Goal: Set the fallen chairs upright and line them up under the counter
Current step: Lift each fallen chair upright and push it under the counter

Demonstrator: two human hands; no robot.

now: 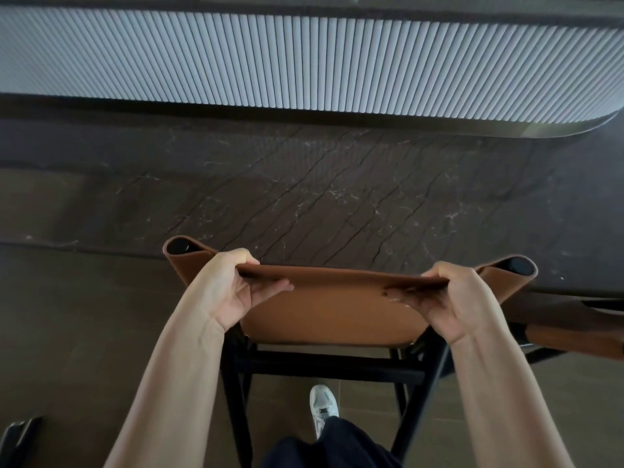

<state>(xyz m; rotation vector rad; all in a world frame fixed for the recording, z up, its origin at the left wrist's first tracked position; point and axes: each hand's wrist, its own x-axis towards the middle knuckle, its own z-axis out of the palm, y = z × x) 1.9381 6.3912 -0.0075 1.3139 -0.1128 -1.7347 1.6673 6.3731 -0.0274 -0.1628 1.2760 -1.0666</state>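
Across the top of my feed runs a pale ribbed panel, curving away at its right end, and below it spreads a dark stone surface veined with thin white lines; I cannot tell whether that slab is the counter top or a step in the ground. Nearer to me lies a brown tiled floor. At the middle stands the chair, upright on a black frame, its tan leather backrest stretched between two round black-capped posts, with its top edge lying against the near edge of the stone as I see it. Both of the person's bare arms reach down to it. The left hand is clamped on the top edge near the left post, fingers curled over the far side and thumb on the near face; the right hand grips the same edge near the right post in the same way. A second chair shows partly at the right border, just beside the first. Between the frame's legs I see a white shoe, and a black object sits at the lower left corner
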